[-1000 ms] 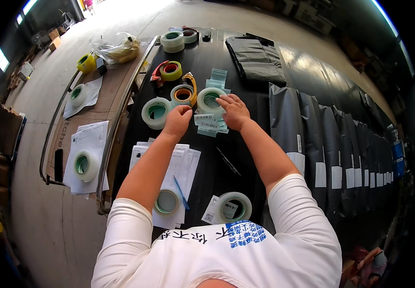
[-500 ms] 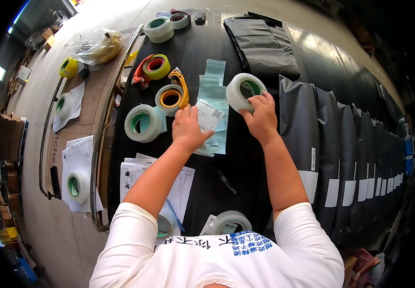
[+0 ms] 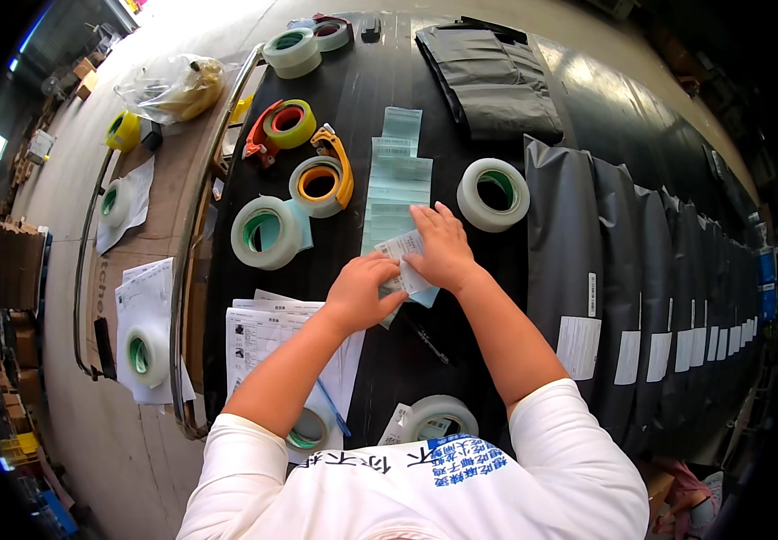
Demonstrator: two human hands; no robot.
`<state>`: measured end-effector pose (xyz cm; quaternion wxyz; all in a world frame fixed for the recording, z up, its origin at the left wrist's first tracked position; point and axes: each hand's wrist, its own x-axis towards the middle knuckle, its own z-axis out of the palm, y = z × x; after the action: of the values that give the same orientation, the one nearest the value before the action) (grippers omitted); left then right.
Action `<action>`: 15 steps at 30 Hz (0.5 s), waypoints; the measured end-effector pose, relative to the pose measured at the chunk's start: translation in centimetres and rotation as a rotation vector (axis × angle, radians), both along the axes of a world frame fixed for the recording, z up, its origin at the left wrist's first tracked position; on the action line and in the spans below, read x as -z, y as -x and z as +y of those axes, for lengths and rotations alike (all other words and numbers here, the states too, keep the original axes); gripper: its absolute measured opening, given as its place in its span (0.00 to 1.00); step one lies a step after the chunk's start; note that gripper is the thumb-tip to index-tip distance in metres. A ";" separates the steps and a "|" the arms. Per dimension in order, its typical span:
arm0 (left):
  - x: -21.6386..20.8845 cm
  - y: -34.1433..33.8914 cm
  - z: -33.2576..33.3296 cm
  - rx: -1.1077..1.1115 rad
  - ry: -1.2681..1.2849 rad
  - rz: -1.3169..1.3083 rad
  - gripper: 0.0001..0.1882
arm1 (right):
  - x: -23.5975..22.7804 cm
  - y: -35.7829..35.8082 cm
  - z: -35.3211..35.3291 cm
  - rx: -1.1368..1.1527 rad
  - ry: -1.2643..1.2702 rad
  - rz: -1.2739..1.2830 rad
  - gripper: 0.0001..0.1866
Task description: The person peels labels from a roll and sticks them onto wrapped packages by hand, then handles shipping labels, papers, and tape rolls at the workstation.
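Note:
A white printed label lies slantwise under my hands, over a pale blue strip of labels or backing paper. My left hand is closed on the label's left side, thumb and fingers curled at its edge. My right hand rests over its right side with fingers stretched out and the thumb on it. Just beyond the right hand, a clear tape roll with a green core sits on the black table. A pale blue corner shows below the label; the fingers hide part of it.
Dispensers with an orange and a red frame stand left of the strip, near another clear tape roll. Printed sheets and a blue pen lie nearer. Dark grey bags line the right; more lie folded.
My right hand has let go of the tape roll, now lying on the table, and moved left to the label. My left hand has come nearer with the label, uncovering more of the strip.

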<state>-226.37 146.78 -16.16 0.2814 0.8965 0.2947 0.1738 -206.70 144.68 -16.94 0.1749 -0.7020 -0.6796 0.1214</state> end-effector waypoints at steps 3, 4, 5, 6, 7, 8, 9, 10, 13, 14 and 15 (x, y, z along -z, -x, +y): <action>0.5 0.9 0.5 0.033 0.016 -0.045 0.19 | -0.9 -0.1 -0.9 -0.020 0.037 -0.002 0.46; 0.8 1.2 0.4 0.047 -0.011 -0.016 0.21 | -1.2 -0.1 -0.9 -0.019 0.041 -0.002 0.46; 1.1 1.4 0.2 0.060 -0.038 0.013 0.22 | -1.5 0.1 -0.9 0.012 0.080 0.001 0.48; 1.4 1.5 0.0 0.072 -0.064 0.043 0.24 | -1.9 0.2 -0.9 0.042 0.119 0.004 0.50; 1.3 1.4 -0.3 0.074 -0.056 0.045 0.24 | -2.5 0.3 -0.9 0.043 0.128 0.005 0.50; 1.0 1.4 -0.7 -0.031 -0.117 0.055 0.29 | -3.3 0.4 -0.7 0.096 0.215 -0.012 0.47; 0.9 1.4 -1.0 -0.136 -0.178 0.066 0.34 | -3.7 0.5 -0.7 0.148 0.302 -0.029 0.45; 1.0 1.5 -1.0 -0.138 -0.175 0.068 0.34 | -3.7 0.5 -0.6 0.145 0.305 -0.028 0.45; 1.5 1.8 -1.0 -0.283 -0.142 0.180 0.47 | -3.2 0.3 -0.9 0.175 0.377 0.010 0.39; 1.7 1.8 -1.0 -0.284 -0.137 0.179 0.47 | -2.5 0.3 -1.4 0.155 0.224 0.001 0.33; 2.0 1.9 -1.0 -0.289 -0.138 0.161 0.48 | -2.0 0.1 -1.7 0.134 0.072 -0.007 0.27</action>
<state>-228.25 145.80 -18.11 0.1669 0.8731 0.4293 0.1596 -206.82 143.00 -14.91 0.1549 -0.7521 -0.6270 0.1312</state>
